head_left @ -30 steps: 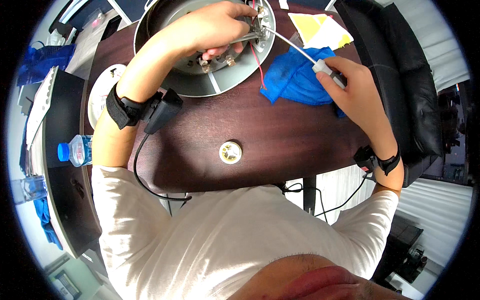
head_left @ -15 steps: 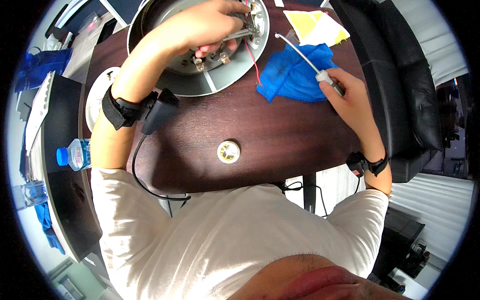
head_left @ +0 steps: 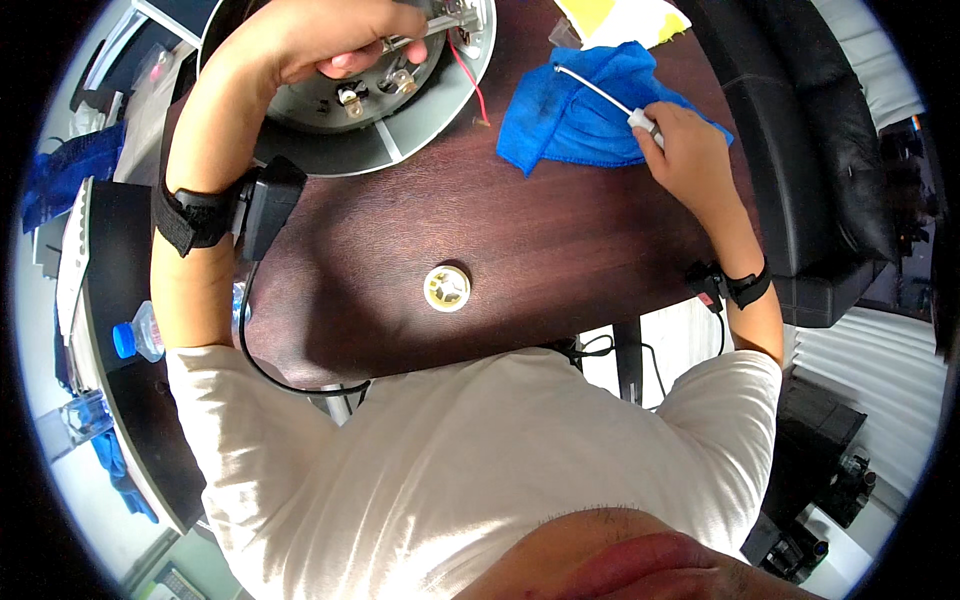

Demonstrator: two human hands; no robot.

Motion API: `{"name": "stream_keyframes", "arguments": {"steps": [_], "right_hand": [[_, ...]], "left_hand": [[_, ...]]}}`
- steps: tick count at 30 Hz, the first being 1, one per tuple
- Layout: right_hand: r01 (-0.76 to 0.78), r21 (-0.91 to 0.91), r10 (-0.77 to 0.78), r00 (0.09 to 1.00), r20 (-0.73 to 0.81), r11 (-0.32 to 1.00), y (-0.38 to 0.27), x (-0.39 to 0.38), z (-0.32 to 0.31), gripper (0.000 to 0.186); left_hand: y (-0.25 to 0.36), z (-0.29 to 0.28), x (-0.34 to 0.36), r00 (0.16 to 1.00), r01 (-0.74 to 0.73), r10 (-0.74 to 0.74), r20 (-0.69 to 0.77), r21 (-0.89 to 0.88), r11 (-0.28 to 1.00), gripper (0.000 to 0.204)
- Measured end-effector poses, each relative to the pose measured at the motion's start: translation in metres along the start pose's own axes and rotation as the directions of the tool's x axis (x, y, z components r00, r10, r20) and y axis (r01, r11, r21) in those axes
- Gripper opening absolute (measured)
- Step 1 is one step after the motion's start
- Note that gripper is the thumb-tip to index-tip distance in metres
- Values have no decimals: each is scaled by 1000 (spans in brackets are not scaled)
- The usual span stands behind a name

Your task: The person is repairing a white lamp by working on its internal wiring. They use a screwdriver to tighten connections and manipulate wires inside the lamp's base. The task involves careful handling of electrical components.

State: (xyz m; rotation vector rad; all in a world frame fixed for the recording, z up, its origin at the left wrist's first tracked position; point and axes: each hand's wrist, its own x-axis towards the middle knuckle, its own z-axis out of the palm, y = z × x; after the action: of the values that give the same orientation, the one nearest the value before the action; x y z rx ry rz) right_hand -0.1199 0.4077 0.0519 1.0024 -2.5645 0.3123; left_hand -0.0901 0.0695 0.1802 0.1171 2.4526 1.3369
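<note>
My left hand (head_left: 345, 38) reaches into a round grey metal housing (head_left: 410, 140) at the far left, partly cut by the top edge. Its fingers are closed around a grey metal piece (head_left: 432, 27) whose kind I cannot make out. Small fittings (head_left: 352, 98) sit inside the housing near the fingertips, and a red wire (head_left: 470, 75) hangs over its rim. Farther right, my right hand (head_left: 690, 150) is closed on the pale handle of a screwdriver (head_left: 600, 93). Its thin shaft points far left, with the tip above a crumpled blue cloth (head_left: 560, 130).
A small white and yellow ring-shaped part (head_left: 447, 288) lies near the table's front edge. Behind the blue cloth is a yellow and white cloth (head_left: 630, 22). A black sofa (head_left: 800, 150) borders the table on the right. A capped bottle (head_left: 148, 332) stands at the left.
The whole view has shifted, moving the housing left and up. The screwdriver has moved back from beyond the cloth's edge, so its tip is now over the cloth. My left hand stays inside the housing.
</note>
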Motion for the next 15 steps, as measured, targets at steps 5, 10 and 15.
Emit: {"name": "stream_keyframes", "arguments": {"steps": [5, 10, 15], "right_hand": [[5, -150, 11, 994, 107, 989, 6, -1, 9, 21], [60, -127, -63, 998, -23, 990, -9, 16, 7, 26], [91, -36, -90, 996, 18, 995, -8, 49, 37, 23]], "left_hand": [[-2, -1, 7, 1000, -11, 12, -4, 56, 998, 60], [33, 6, 0, 987, 159, -159, -22, 234, 959, 60], [44, 10, 0, 983, 181, -171, -59, 334, 925, 63]]}}
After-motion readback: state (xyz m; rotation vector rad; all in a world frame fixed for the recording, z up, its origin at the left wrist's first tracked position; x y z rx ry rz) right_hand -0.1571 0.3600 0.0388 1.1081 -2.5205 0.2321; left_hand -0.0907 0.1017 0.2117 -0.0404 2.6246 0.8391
